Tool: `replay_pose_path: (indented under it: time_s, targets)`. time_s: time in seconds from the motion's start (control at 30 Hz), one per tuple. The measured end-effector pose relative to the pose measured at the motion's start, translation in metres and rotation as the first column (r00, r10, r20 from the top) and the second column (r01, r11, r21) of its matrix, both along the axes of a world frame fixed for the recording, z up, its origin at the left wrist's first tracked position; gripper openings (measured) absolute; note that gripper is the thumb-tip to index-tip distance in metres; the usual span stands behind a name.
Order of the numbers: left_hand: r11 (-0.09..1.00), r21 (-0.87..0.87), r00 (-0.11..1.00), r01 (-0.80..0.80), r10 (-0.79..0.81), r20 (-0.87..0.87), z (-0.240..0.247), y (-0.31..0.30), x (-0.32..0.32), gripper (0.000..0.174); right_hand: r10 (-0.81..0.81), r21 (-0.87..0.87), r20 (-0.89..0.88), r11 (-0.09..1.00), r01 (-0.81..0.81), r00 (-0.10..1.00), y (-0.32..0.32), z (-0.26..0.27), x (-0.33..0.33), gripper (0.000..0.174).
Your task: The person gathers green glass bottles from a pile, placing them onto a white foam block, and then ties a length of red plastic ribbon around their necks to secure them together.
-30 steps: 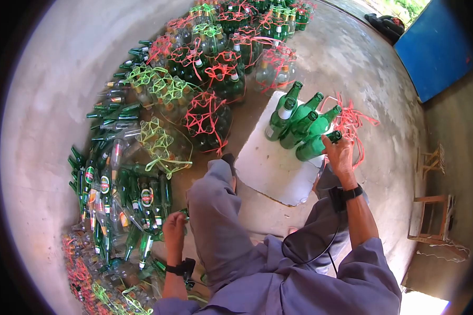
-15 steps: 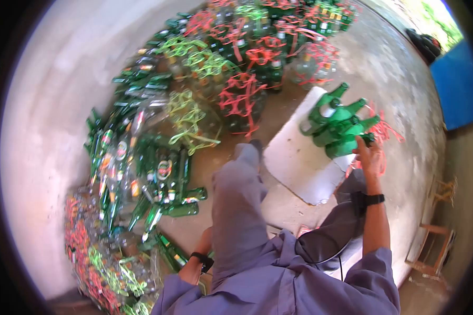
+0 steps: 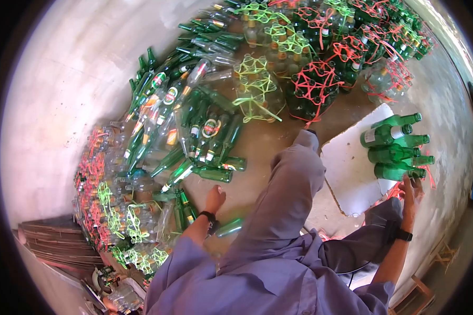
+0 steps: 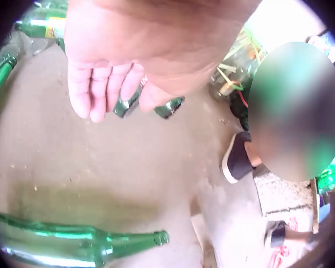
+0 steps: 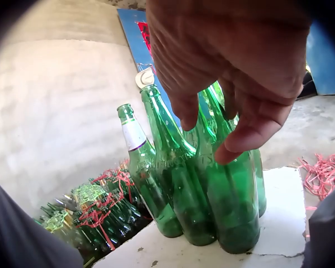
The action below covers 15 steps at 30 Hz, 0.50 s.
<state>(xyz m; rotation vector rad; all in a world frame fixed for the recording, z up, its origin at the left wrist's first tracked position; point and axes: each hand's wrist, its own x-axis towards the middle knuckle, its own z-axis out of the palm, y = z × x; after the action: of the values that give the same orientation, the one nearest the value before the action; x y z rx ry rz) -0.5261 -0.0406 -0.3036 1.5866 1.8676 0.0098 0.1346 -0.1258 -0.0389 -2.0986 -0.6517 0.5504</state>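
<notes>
No lettering can be read anywhere. The lying bottles (image 3: 211, 127) at the upper centre of the head view carry red oval labels (image 3: 171, 96), too small to make out. A standing bottle (image 5: 148, 184) at the centre of the right wrist view wears a white neck label (image 5: 135, 134) with no legible print.

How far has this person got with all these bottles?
Done: many tied bundles, red or green, stand packed together. In hand: a cluster of green bottles stands unbound on the white board, the right hand beside it; the left hand is empty. Left: a large pile of loose bottles.
</notes>
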Motion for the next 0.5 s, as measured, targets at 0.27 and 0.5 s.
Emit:
replay_pose_path:
  time_s: [0.27, 0.5]
  targets:
    - [0.946, 0.323, 0.999, -0.041, 0.031, 0.035, 0.001, 0.071, 0.008, 0.050, -0.019, -0.134, 0.005, 0.991, 0.019, 1.000, -0.017, -0.015, 0.016, 0.077]
    - [0.995, 0.033, 0.995, -0.099, 0.098, 0.020, -0.027, 0.110, 0.024, 0.059, -0.018, -0.184, -0.009, 0.983, 0.016, 1.000, -0.024, -0.018, 0.020, 0.074]
